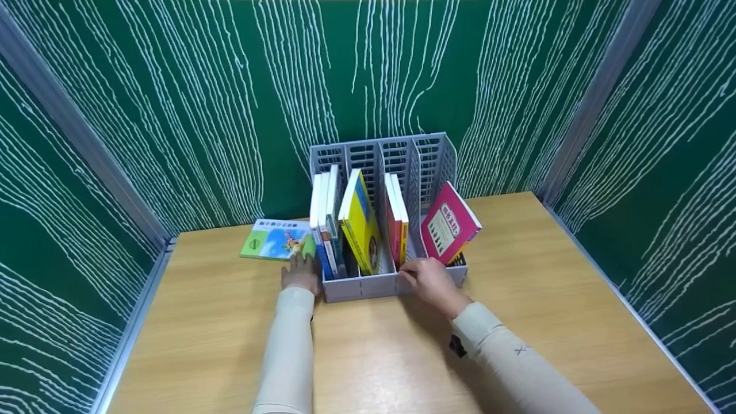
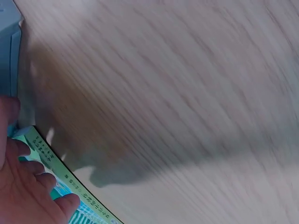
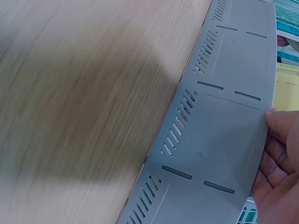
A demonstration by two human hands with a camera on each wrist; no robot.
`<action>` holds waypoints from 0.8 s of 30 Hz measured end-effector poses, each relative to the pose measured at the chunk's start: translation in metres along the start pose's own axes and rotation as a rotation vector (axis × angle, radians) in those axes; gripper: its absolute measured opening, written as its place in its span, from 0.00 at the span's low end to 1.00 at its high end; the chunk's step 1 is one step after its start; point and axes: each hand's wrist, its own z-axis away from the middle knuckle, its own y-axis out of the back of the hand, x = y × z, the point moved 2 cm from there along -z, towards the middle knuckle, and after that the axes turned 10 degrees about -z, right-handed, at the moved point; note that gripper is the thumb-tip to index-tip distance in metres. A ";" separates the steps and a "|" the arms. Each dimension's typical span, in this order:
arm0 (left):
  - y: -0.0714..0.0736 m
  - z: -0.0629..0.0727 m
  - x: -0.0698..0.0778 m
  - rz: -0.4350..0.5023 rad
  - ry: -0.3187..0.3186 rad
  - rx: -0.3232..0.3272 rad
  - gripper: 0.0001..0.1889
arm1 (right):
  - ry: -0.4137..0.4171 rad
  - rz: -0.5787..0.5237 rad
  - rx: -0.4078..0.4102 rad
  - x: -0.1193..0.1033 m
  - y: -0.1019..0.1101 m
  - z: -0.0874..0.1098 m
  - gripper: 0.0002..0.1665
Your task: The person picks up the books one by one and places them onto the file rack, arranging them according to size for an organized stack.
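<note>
A grey desk file rack (image 1: 376,287) holds upright books in its compartments. At its front wall, my right hand (image 1: 431,283) grips the top edge; the right wrist view shows the thumb on the rim and the other fingers behind it. My left hand (image 1: 300,275) reaches forward beside the rack's left side, fingers extended over a flat picture book (image 1: 275,238) with a green and blue cover. In the left wrist view, the fingertips overlap the book's green spine (image 2: 70,179), and the thumb is close against the rack's side (image 2: 8,60).
White-edged books (image 1: 326,224) stand in the rack's left compartment, then a leaning yellow book (image 1: 362,230) and two slim red and yellow books (image 1: 397,215). A magenta book (image 1: 448,227) tilts outward at the right. Green, white-streaked panels (image 1: 190,115) enclose the wooden table (image 1: 374,356).
</note>
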 end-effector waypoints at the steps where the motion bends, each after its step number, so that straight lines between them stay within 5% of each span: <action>1: -0.001 0.000 -0.001 -0.005 0.005 -0.001 0.39 | -0.002 -0.003 -0.001 0.000 0.000 0.001 0.08; 9: 0.003 0.004 -0.001 -0.015 -0.008 0.002 0.38 | -0.080 -0.011 -0.030 0.002 0.000 0.001 0.10; 13: 0.008 0.010 -0.002 -0.015 -0.024 0.103 0.29 | -0.079 -0.013 -0.029 0.001 0.000 0.001 0.11; 19: 0.008 0.019 -0.010 -0.018 -0.067 0.341 0.09 | 0.016 0.014 0.018 0.002 0.000 0.002 0.09; 24: 0.005 0.026 -0.022 0.016 -0.052 0.357 0.08 | 0.002 0.013 0.010 0.003 0.000 0.001 0.10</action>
